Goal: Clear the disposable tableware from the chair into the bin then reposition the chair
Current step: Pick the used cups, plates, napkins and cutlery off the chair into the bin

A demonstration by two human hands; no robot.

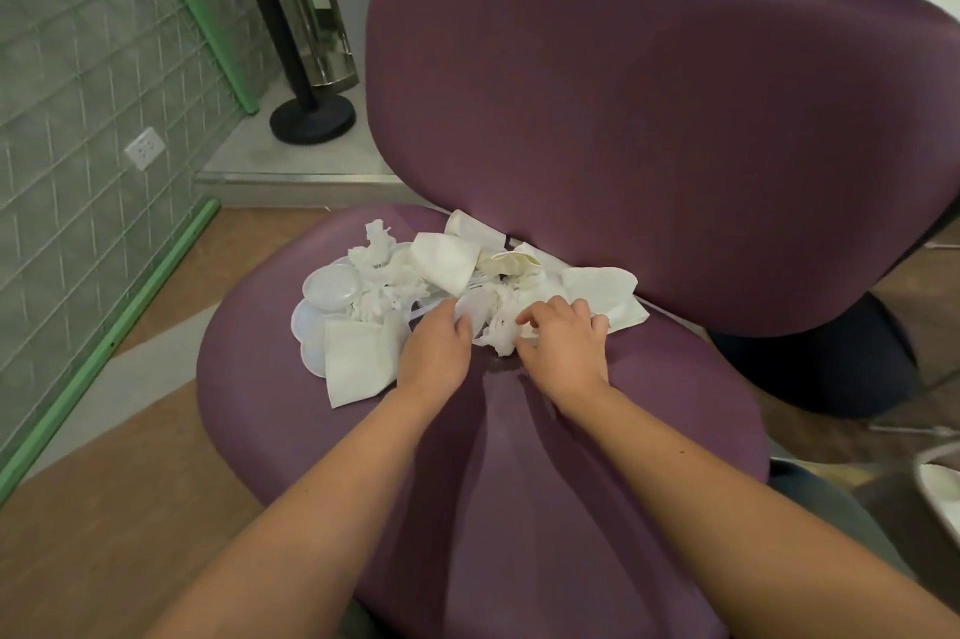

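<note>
Left hand: the left hand [435,347] lies palm down at the near edge of the litter, its fingers bent over a translucent plastic lid [474,312] — whether they pinch it cannot be told, the fingertips being hidden.
Right hand: the right hand [563,337] rests just beside the left, fingers curled down into a crumpled tissue [501,334], which it seems to gather.
Gap between hands: narrow, with the tissue wad and the lid lying in it.
Tableware pile: the disposable tableware [415,290] lies on the seat, just beyond both hands and spreading to the left of them, up to the foot of the backrest.
Look of the pile: all white or off-white — flattened paper cups [444,262], round clear plastic lids [330,290] stacked at the left edge, shredded tissue between them, and folded napkins [358,363] at the near left and far right.
Chair: the purple chair [623,129] has a broad padded seat and a tall rounded backrest; the forearms reach across the bare front of the seat.
Floor: the brown floor [93,524] shows at the left, edged by a green-framed wire panel [78,119].
Beyond: a black post base [312,119] stands on a pale step behind the chair.
</note>
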